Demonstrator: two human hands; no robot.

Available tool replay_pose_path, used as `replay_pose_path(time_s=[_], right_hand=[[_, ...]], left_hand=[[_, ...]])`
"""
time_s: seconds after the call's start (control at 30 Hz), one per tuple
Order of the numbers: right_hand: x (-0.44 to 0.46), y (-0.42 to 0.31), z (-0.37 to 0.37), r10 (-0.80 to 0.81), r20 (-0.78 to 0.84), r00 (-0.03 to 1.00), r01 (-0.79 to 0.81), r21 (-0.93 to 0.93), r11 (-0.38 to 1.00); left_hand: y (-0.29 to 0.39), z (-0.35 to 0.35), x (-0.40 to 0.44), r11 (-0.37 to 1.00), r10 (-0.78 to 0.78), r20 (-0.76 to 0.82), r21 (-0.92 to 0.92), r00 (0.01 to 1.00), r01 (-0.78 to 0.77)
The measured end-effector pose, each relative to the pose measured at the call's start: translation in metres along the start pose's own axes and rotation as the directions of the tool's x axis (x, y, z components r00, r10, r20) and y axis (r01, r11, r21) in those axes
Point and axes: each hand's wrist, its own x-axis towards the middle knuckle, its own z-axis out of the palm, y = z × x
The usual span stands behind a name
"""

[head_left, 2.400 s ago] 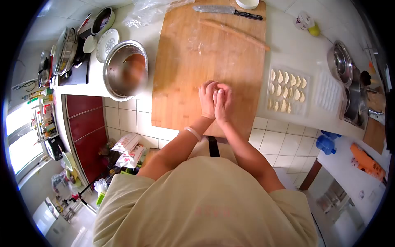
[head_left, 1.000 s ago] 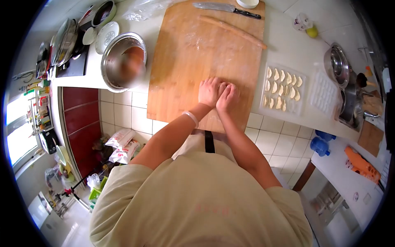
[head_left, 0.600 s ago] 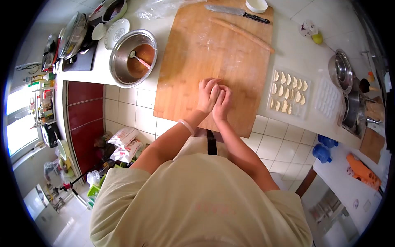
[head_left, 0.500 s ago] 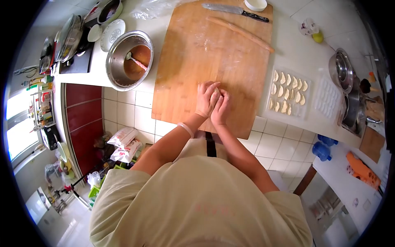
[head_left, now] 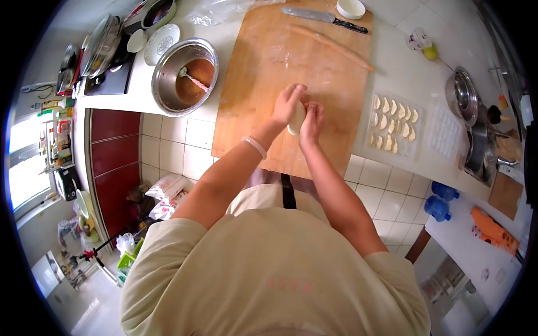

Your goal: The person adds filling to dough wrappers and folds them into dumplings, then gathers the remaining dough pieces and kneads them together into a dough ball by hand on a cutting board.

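Note:
A pale, elongated piece of dough [head_left: 296, 120] stands out between my two hands over the near part of the wooden board [head_left: 263, 73]. My left hand [head_left: 288, 105] presses on its left side, fingers together and pointing away from me. On the other side my right hand [head_left: 312, 124] is curled against the dough with its fingertips bent in. The dough's upper part is partly hidden by the fingers. A rolling pin [head_left: 330, 46] and a large knife [head_left: 325, 17] lie across the far end of the board.
Left of the board, a metal bowl [head_left: 158, 89] holds reddish-brown filling and a spoon [head_left: 193, 79]. Right of it, a clear tray [head_left: 416, 151] carries several dumplings [head_left: 392, 124]. A white bowl [head_left: 351, 8] stands at the far edge. Metal basins [head_left: 462, 95] are by the sink.
My hands have gone from clasped together to slightly apart, and moved a little away from my body. The dough between them now shows. The view has shifted slightly.

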Motion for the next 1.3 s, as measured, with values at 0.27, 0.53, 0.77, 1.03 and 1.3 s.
replay_pose_path(time_s=[0.27, 0.53, 0.77, 1.03, 1.3], right_hand=[[-0.037, 0.026, -0.028, -0.282, 0.059, 0.958, 0.288, -0.228, 0.930], [0.012, 0.020, -0.013, -0.341, 0.112, 0.934, 0.336, -0.603, 0.723], [0.003, 0.007, 0.007, 0.028, 0.018, 0.999, -0.028, 0.026, 0.999], [-0.035, 0.020, -0.027, -0.431, 0.067, 0.900, 0.432, -0.275, 0.859], [0.014, 0.014, -0.011, -0.298, 0.059, 0.953, 0.270, -0.616, 0.740]], left_hand=[[0.003, 0.012, -0.061, 0.857, 0.341, -0.081, 0.436, 0.936, -0.275], [0.004, 0.013, -0.005, 0.751, 0.277, 0.020, 0.619, 0.961, -0.230], [0.009, -0.003, -0.002, 0.958, -0.164, 0.080, -0.226, 0.983, 0.178], [0.002, 0.009, -0.057, 0.828, 0.393, -0.037, 0.448, 0.919, -0.336], [-0.003, 0.016, -0.009, 0.747, 0.298, -0.079, 0.639, 0.951, -0.181]])
